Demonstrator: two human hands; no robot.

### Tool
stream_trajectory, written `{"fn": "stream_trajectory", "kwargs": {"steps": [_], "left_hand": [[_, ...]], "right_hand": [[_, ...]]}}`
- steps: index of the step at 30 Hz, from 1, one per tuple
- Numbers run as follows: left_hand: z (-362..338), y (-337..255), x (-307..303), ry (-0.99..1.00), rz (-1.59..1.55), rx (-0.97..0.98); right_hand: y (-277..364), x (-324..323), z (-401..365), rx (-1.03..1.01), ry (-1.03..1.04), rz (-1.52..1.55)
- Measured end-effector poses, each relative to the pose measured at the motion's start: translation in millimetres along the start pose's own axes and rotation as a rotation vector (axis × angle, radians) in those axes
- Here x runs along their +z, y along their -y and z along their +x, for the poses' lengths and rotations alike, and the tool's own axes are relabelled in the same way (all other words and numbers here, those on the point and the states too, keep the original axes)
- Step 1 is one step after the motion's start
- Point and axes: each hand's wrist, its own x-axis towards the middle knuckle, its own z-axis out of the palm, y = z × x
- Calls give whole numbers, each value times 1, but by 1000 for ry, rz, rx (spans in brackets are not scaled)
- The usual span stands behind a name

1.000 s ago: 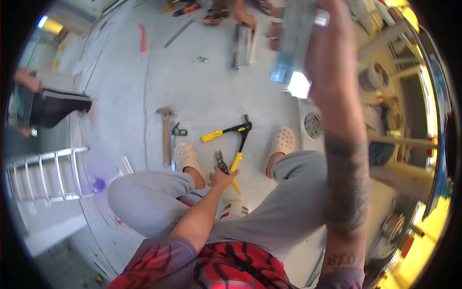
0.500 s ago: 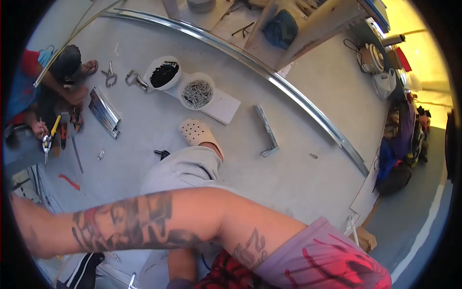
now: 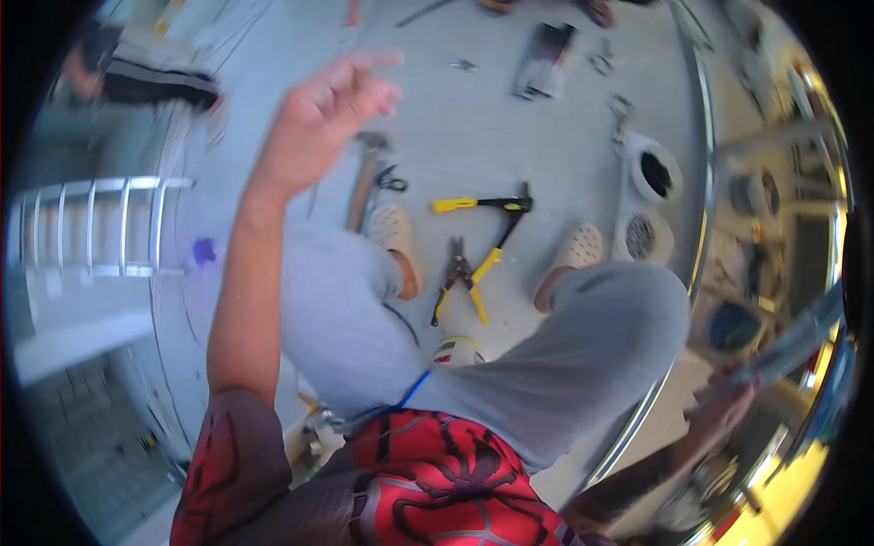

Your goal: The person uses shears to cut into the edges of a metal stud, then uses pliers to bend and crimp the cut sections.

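Note:
My left hand point(image 3: 332, 114) is raised in front of me over the floor, slightly blurred, fingers loosely apart and nothing visible in them. At the far right, my tattooed right arm reaches out, and my right hand point(image 3: 733, 405) is closed around a grey metal profile point(image 3: 787, 341); blur hides its exact grip. Between my feet lie a yellow-and-black hand riveter point(image 3: 514, 214) and snips with yellow handles point(image 3: 458, 278). A hammer point(image 3: 364, 177) rests by my left shoe, beneath the raised left hand.
A tub of black pieces point(image 3: 655, 173) and a tub of metal fasteners point(image 3: 642, 238) stand right of my feet, beside a long metal rail point(image 3: 706, 173). A short metal piece point(image 3: 546, 59) lies ahead. At left are a ladder point(image 3: 100, 227) and another person's leg point(image 3: 159, 82).
My view has swung round, bringing both feet and the tools between them into sight. My right arm, earlier across the front, is now out at the right; my left hand has come into view.

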Motion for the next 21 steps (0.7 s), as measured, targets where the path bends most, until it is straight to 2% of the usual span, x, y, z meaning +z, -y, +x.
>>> {"fn": "stream_trajectory", "kwargs": {"steps": [1,2,3,4,5,6,8,9,11,12,14,16,18,19,20,21], "left_hand": [[-13,-11,-25,-62,13,-15],[-32,-18,-49,-175,8,83],[-53,-21,-71,-288,14,175],[-75,-13,-84,-351,36,150],[-91,3,-90,-504,-9,86],[-110,24,-94,-655,-58,37],[-159,90,-93,-793,-113,-56],[-183,126,-85,-829,-115,-188],[-237,209,-59,-815,-158,-480],[-257,229,-39,-817,-172,-674],[-307,320,10,-661,67,-790],[-320,333,44,-437,35,-1075],[-327,335,74,-386,80,-1032],[-326,339,89,-349,141,-980],[-321,344,99,-578,248,-1004],[-312,360,109,-804,352,-999]], "right_hand": [[30,14,-4,107,-104,0],[38,20,-2,-26,-143,-64],[96,66,-17,-40,-247,3],[88,50,2,-90,-170,42],[95,45,20,-98,17,234],[112,59,31,-53,29,373],[145,75,51,-138,488,582],[160,98,51,-141,524,580],[193,145,39,-244,309,391],[203,156,36,-252,326,383],[223,170,27,-223,548,427],[222,187,26,-216,614,426],[224,202,25,-172,761,361],[227,212,18,-158,718,347],[226,224,10,-146,668,338],[219,232,6,-50,672,345]]}}
